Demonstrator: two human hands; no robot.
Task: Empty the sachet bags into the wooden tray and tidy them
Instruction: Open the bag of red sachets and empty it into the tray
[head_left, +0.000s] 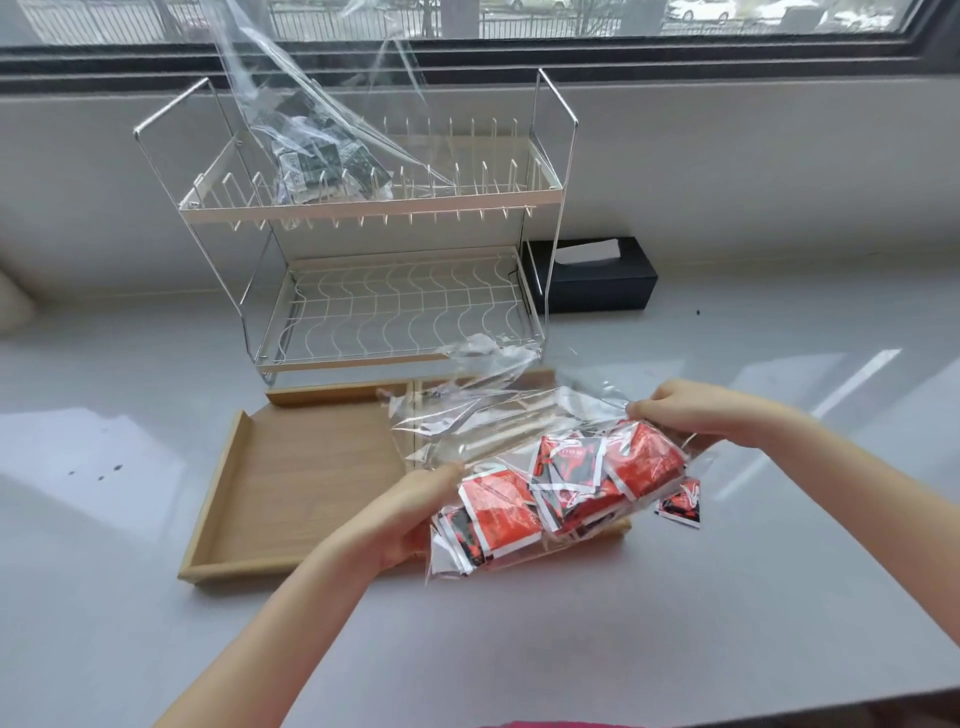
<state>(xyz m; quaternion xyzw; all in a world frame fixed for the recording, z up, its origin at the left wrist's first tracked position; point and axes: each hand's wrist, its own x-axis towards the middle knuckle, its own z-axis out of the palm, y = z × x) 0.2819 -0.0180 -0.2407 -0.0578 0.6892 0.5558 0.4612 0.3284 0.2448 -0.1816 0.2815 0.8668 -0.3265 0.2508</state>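
A clear plastic bag (467, 415) full of red sachets (566, 488) hangs over the right half of the wooden tray (291, 467). My left hand (415, 506) grips the bag's near left end. My right hand (691, 410) pinches its far right end. One red sachet (679, 505) lies loose on the counter just right of the bag. The tray's left compartment holds nothing; its right part is hidden by the bag. A second clear bag with dark sachets (317, 150) rests on the top shelf of the wire rack (395, 202).
The two-tier white wire rack stands right behind the tray, its lower shelf (400, 312) bare. A black tissue box (597, 280) sits behind the rack at the right. The grey counter (571, 649) runs along a window wall.
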